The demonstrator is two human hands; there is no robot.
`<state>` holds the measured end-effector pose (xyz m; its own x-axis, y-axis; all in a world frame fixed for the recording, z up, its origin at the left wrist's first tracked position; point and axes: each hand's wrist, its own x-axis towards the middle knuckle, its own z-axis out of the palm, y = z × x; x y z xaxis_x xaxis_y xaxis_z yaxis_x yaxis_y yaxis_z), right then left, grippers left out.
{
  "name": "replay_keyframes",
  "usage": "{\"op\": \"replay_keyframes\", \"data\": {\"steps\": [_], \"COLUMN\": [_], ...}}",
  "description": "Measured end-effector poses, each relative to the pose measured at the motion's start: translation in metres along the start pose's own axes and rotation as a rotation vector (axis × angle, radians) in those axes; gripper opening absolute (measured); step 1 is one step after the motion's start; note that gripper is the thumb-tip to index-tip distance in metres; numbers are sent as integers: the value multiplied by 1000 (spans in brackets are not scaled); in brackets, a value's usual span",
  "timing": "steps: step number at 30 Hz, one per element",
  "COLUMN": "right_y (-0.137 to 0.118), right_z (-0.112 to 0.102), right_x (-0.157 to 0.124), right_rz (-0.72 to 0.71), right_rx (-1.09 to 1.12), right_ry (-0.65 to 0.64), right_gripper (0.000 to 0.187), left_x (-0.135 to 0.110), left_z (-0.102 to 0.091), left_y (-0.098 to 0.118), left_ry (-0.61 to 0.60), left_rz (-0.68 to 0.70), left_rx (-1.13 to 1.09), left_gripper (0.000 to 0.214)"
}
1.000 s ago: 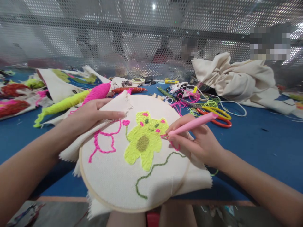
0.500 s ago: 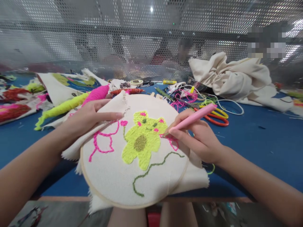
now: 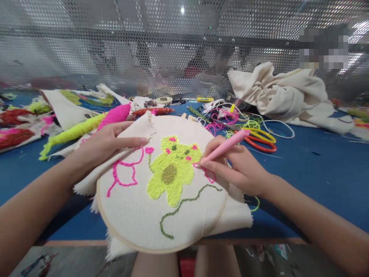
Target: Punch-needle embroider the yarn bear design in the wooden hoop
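A round wooden embroidery hoop tilts toward me at the table's front edge, with white cloth stretched in it. My left hand grips its upper left side, thumb on the folded cloth edge, the other fingers mostly hidden. In my right hand is a pink punch needle, pinched like a pen. Its tip meets the cloth beside a yellow-green bear worked in yarn, near a small pink outline. Pink stitched lines run at the left, and a wavy dark green line crosses below the bear.
Orange and yellow scissor handles lie beyond my right hand among tangled yarn. Pink yarn and yellow yarn bundles are behind my left hand. Crumpled cream cloth is piled at the back right, before a perforated metal screen.
The pink punch needle and my right hand have shifted slightly down and left, the handle tilting lower. My left hand keeps its hold; the whole view has moved a little.
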<state>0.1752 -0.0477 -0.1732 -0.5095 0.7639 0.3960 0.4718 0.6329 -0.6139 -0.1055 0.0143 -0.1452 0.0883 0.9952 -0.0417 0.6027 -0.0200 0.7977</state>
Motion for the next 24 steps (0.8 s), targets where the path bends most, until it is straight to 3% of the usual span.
{"op": "replay_keyframes", "data": {"steps": [3, 8, 17, 20, 24], "right_y": [2, 6, 5, 5, 4], "right_z": [-4, -8, -5, -3, -6], "right_x": [-3, -5, 2, 3, 1], "right_rz": [16, 13, -188, -149, -3], "right_rx": [113, 172, -33, -73, 94], "right_ry": [71, 81, -141, -159, -119], "right_gripper": [8, 9, 5, 5, 11], "left_x": [-1, -4, 1, -2, -7], "left_z": [0, 1, 0, 0, 2], "left_y": [2, 8, -2, 4, 13], "left_ry": [-13, -21, 5, 5, 5], "left_rz": [13, -15, 68, 51, -11], "left_rx": [25, 22, 28, 16, -15], "left_gripper": [57, 58, 53, 48, 45]}}
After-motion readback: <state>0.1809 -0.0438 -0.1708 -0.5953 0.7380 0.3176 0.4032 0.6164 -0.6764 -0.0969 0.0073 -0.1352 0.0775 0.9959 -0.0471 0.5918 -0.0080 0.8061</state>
